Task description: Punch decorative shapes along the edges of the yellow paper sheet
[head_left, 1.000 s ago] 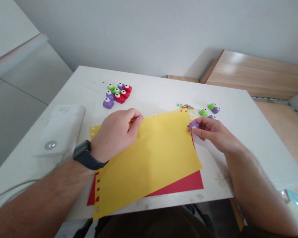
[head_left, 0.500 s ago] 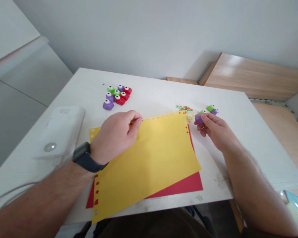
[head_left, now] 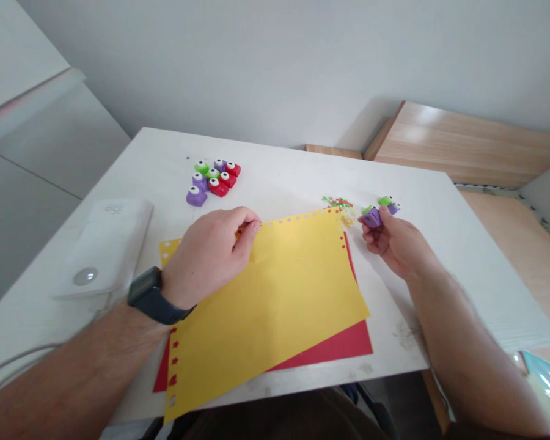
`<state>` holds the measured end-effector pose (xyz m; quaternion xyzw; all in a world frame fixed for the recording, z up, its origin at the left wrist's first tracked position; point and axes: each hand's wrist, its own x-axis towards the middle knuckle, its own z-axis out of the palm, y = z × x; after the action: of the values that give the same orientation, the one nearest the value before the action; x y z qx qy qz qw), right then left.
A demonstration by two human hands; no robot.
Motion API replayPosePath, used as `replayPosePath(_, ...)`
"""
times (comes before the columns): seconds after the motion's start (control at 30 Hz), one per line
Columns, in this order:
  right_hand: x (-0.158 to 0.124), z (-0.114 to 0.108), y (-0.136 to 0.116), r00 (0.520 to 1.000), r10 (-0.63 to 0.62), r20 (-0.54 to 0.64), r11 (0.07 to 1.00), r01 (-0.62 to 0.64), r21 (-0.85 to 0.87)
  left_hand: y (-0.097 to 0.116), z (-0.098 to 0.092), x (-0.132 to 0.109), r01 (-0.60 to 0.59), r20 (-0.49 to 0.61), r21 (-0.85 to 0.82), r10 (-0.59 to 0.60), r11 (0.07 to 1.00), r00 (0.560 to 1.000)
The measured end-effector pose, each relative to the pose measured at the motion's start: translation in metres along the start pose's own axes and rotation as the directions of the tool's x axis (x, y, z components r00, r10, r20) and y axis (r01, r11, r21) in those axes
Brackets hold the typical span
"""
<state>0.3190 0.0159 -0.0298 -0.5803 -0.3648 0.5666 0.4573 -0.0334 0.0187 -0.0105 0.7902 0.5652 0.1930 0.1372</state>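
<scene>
My right hand [head_left: 396,244] holds a small purple craft punch [head_left: 373,217] between thumb and fingers, just beyond the right edge of the paper. A yellow sheet of paper [head_left: 275,293] has punched shapes along its top, left and upper right edges. My left hand [head_left: 217,253] lies over its upper left part, thumb and forefinger pinched at the top edge. Under it is a red sheet [head_left: 334,345], turned at a slight angle and showing at the front and sides. Small green, orange and yellow cut-outs [head_left: 339,203] lie in a pile by the top right corner.
At the back left, several purple, green and red punches [head_left: 217,177] stand grouped. Behind my right hand are a green punch [head_left: 385,200] and a purple one [head_left: 394,208]. A white device [head_left: 107,244] with a cable sits on the desk's left. Wooden boards [head_left: 462,137] stand behind.
The purple punch has turned in my right hand, so a different side faces me. My left hand keeps its pinch at the sheet's top edge. The whole view has shifted slightly.
</scene>
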Motion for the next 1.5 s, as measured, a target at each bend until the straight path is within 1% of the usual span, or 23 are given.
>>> replayPosePath(0.13, -0.0006, -0.0013, -0.0011, 0.996, 0.077, 0.045, 0.988, -0.083, 0.132, -0.0004, 0.0009, 0.0004, 0.002, 0.003, -0.010, -0.002, 1.000, 1.000)
replayPosePath(0.4, -0.0028, 0.0039, -0.0025, 0.991, 0.106, 0.075, 0.977, -0.118, 0.179, -0.0012, 0.0024, -0.0006, -0.001, -0.012, -0.007, 0.001, 1.000, 1.000)
replayPosePath(0.5, -0.0036, 0.0049, -0.0033, 0.990, 0.112, 0.086, 0.978, -0.125, 0.168, -0.0017, 0.0026, -0.0001, -0.005, -0.014, -0.011, 0.005, 1.000, 1.000)
replayPosePath(0.97, -0.0050, 0.0082, -0.0044, 0.991, 0.119, 0.065, 0.980, -0.128, 0.154, -0.0010, 0.0033, 0.0011, 0.015, 0.005, -0.016, -0.015, 1.000, 1.000)
replayPosePath(1.4, -0.0037, 0.0052, -0.0009, 0.995, 0.061, 0.076, 0.996, -0.065, 0.059, -0.0001, 0.0026, 0.0011, 0.042, 0.013, -0.017, -0.042, 0.999, 0.999)
replayPosePath(1.5, -0.0033, 0.0050, 0.0009, 0.998, 0.020, 0.062, 0.999, -0.022, 0.025, 0.0003, 0.0009, 0.0018, 0.044, 0.028, -0.014, -0.044, 0.999, 0.999)
